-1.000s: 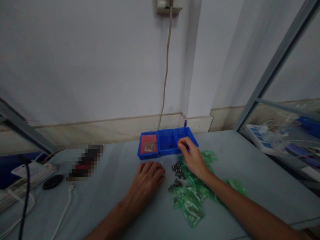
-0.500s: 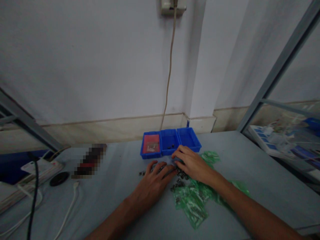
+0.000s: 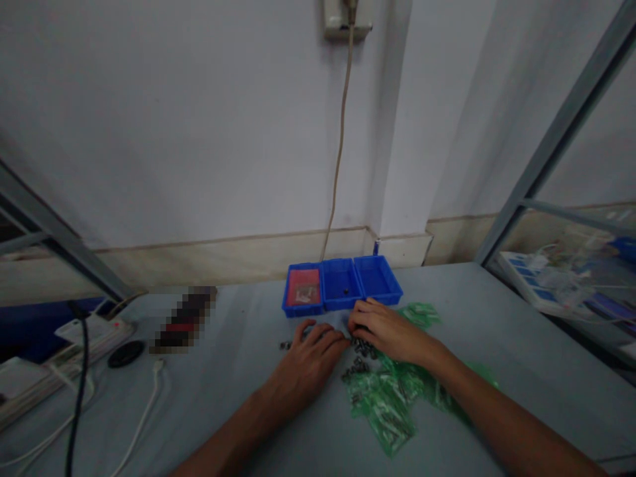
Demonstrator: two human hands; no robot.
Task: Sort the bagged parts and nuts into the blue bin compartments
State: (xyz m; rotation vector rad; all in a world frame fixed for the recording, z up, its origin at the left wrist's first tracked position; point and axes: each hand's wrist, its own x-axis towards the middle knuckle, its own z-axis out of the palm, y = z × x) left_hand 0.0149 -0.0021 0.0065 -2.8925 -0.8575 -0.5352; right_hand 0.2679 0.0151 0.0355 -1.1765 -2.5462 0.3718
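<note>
My left hand (image 3: 314, 352) rests palm down on the table, its fingers bent and apart over some small metal parts. A few of these parts (image 3: 285, 345) stick out beyond its left side. My right hand (image 3: 385, 329) has its fingers curled in at a pile of small dark metal parts (image 3: 365, 347); what lies between the fingertips is hidden. More metal parts (image 3: 356, 368) are heaped just below, beside green plastic bags (image 3: 390, 414). Behind the hands stands a blue middle tray (image 3: 340, 273) with a small dark piece in it.
A blue left tray (image 3: 287, 301) holds a red sheet and a clear packet. The blue right tray (image 3: 376, 270) adjoins the middle one. Farther left are a black disc (image 3: 126, 354), a white cable (image 3: 144, 424) and a power strip (image 3: 106, 338). Metal frame posts (image 3: 551, 139) flank the table.
My right hand has drawn back slightly from the trays to the pile, its fingers closer together. My left hand stays nearly in place. The view has shifted slightly.
</note>
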